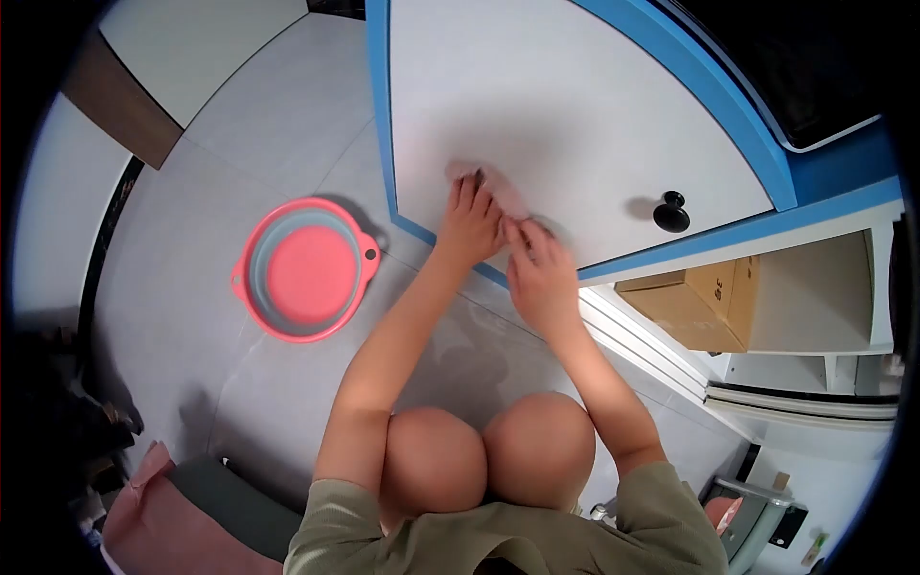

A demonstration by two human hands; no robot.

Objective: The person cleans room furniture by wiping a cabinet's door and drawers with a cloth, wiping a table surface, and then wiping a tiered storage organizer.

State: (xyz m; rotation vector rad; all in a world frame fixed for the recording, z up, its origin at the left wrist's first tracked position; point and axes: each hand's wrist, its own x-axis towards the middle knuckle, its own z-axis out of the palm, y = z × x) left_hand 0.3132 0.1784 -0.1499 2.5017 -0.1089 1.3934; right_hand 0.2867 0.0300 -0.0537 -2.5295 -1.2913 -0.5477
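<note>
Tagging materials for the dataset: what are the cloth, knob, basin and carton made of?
Pink cloth: probably matte fabric; looks limp.
Black knob: metal or plastic, can't tell; glossy highlights.
Basin: likely moulded plastic, satin; smooth, soft sheen.
Carton: likely cardboard, matte; brown, printed.

left hand [470, 228]: fingers on pink cloth [505, 193], against white panel [537, 81] | right hand [540, 273]: fingertips at cloth's near end | black knob [672, 214]: right of the fingers | pink basin [309, 274]: left of the fingers, on floor [287, 158]

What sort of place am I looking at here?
Probably a room in a home: there's a blue-edged white cabinet with a black knob, a pink-and-grey basin on the floor, and a cardboard box.
</note>
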